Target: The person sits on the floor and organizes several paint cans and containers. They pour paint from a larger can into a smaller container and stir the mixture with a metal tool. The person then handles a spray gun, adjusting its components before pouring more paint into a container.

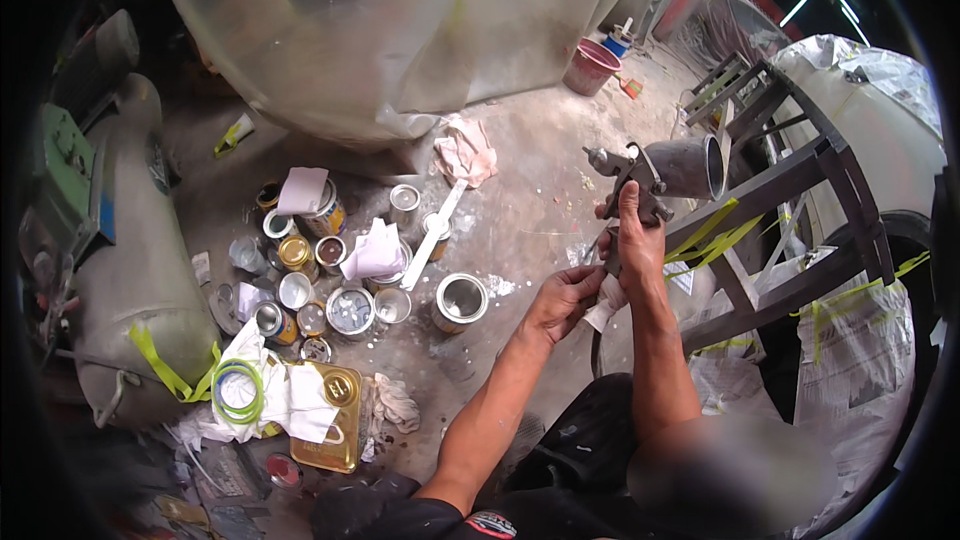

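Note:
My right hand (641, 245) grips a spray gun (632, 178) by its handle, thumb raised along the back of the body. The gun's grey metal cup (688, 168) points to the right, its round rim facing outward. Just below the handle, my left hand (563, 302) is closed, thumb and fingertips pinched at the joint where a dark air hose (597, 352) hangs down. A pale cloth-like wrap (604, 306) surrounds that joint, and the fingers partly hide it.
Several paint cans (461, 302) stand on the floor at left, near a gold tin (327, 418) and a grey tank (150, 270). A dark metal frame (765, 300) is close on my right. Plastic sheeting (370, 30) hangs ahead, beside a red bucket (592, 68).

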Action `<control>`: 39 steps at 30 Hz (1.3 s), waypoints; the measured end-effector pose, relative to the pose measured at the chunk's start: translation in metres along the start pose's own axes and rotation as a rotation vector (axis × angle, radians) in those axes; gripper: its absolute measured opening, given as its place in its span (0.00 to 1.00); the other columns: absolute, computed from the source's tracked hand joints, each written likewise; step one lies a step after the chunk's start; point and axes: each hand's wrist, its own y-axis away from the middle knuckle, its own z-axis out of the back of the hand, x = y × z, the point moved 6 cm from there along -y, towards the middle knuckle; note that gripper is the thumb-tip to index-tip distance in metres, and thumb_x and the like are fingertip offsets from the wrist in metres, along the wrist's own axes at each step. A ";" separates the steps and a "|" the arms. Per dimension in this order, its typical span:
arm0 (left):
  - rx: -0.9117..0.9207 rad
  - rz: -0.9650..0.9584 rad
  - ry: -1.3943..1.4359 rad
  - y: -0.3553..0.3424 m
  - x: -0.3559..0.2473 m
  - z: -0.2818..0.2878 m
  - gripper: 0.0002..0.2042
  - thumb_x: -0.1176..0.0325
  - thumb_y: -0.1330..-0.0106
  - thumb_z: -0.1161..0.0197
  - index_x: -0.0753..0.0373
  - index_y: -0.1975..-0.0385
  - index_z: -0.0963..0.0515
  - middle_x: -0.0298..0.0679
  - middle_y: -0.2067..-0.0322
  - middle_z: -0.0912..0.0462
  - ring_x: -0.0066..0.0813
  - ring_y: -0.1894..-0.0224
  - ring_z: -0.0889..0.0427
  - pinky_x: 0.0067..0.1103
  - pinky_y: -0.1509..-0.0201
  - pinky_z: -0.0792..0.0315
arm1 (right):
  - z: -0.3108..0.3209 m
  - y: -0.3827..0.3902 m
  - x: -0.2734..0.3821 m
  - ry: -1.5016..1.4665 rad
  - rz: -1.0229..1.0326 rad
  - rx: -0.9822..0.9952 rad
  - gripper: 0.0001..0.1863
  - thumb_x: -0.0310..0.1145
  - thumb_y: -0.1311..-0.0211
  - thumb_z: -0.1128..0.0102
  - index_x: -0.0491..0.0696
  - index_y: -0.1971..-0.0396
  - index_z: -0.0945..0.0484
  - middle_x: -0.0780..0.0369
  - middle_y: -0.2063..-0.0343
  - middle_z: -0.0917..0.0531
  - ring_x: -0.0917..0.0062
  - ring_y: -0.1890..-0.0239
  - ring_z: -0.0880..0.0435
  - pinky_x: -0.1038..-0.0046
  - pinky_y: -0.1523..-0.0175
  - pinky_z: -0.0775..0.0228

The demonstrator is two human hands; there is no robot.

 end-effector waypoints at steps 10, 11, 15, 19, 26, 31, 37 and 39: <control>-0.153 -0.129 -0.316 0.016 -0.012 0.013 0.13 0.64 0.26 0.38 0.69 0.57 0.16 0.32 0.68 0.15 0.16 0.68 0.19 0.16 0.66 0.26 | -0.017 0.009 -0.004 0.016 -0.071 0.024 0.31 0.65 0.33 0.46 0.46 0.66 0.22 0.64 0.73 0.17 0.84 0.86 0.27 0.78 0.83 0.37; -0.170 -0.157 -0.308 0.018 -0.012 0.011 0.12 0.64 0.27 0.37 0.68 0.59 0.15 0.30 0.70 0.15 0.14 0.70 0.21 0.14 0.68 0.29 | -0.017 0.009 -0.006 -0.003 -0.093 0.014 0.32 0.66 0.34 0.45 0.46 0.67 0.23 0.63 0.72 0.16 0.85 0.87 0.28 0.79 0.84 0.39; -0.206 -0.188 -0.325 0.026 -0.014 0.002 0.12 0.65 0.26 0.38 0.69 0.56 0.16 0.31 0.67 0.14 0.15 0.66 0.20 0.15 0.63 0.27 | -0.017 0.006 -0.003 0.018 -0.033 -0.006 0.34 0.69 0.38 0.43 0.46 0.69 0.23 0.65 0.76 0.19 0.85 0.87 0.28 0.79 0.84 0.38; -0.217 -0.195 -0.303 0.035 -0.017 0.001 0.13 0.65 0.26 0.39 0.68 0.52 0.17 0.33 0.63 0.14 0.15 0.63 0.19 0.16 0.58 0.26 | -0.021 0.006 -0.006 -0.028 -0.102 0.001 0.32 0.67 0.38 0.42 0.47 0.70 0.24 0.67 0.79 0.24 0.85 0.87 0.29 0.78 0.85 0.38; -0.194 -0.200 -0.235 0.039 -0.019 0.006 0.13 0.65 0.26 0.38 0.67 0.51 0.17 0.33 0.63 0.14 0.15 0.64 0.19 0.16 0.60 0.25 | -0.027 0.008 -0.006 -0.068 -0.093 0.001 0.33 0.68 0.38 0.43 0.48 0.71 0.24 0.66 0.79 0.23 0.85 0.87 0.28 0.78 0.85 0.37; -0.176 -0.166 -0.214 0.041 -0.022 0.013 0.12 0.64 0.27 0.38 0.68 0.53 0.18 0.36 0.63 0.14 0.20 0.65 0.16 0.18 0.63 0.22 | -0.033 0.014 -0.002 -0.059 -0.074 0.032 0.34 0.69 0.38 0.44 0.47 0.69 0.23 0.64 0.77 0.20 0.85 0.87 0.28 0.78 0.85 0.36; -0.176 -0.108 -0.156 0.042 -0.025 0.017 0.15 0.63 0.29 0.35 0.70 0.53 0.20 0.40 0.61 0.14 0.25 0.63 0.14 0.21 0.61 0.19 | -0.037 0.019 0.001 -0.035 -0.055 0.025 0.34 0.68 0.36 0.46 0.45 0.65 0.22 0.62 0.72 0.16 0.85 0.88 0.28 0.78 0.85 0.37; -0.197 -0.109 -0.143 0.043 -0.028 0.013 0.14 0.64 0.29 0.35 0.70 0.54 0.19 0.39 0.62 0.14 0.24 0.64 0.15 0.20 0.62 0.20 | -0.037 0.018 0.000 -0.044 -0.045 0.020 0.34 0.68 0.36 0.46 0.45 0.65 0.22 0.62 0.72 0.16 0.85 0.88 0.28 0.79 0.86 0.37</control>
